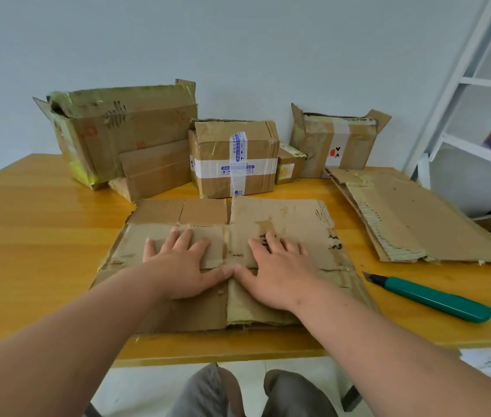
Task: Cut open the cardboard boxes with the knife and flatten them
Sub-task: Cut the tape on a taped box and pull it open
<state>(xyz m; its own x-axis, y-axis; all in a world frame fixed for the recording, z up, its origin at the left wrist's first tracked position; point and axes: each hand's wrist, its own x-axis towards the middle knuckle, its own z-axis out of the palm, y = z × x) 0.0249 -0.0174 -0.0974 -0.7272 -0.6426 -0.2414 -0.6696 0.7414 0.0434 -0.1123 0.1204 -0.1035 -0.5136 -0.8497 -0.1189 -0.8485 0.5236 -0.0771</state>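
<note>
Both hands, left hand (179,264) and right hand (280,270), press flat-fingered on the flattened box (292,218); another flattened sheet (418,218) lies aside, five boxes remain.

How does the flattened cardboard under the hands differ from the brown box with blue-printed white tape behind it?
The flattened brown cardboard box lies opened flat on the yellow wooden table; the brown box with blue-printed white tape stands upright, keeping its box shape. The flattened one is pressed by the left hand and right hand; the taped box is untouched. The taped box's white tape crosses its front; the flattened one shows none. Both are worn brown cardboard.
</note>
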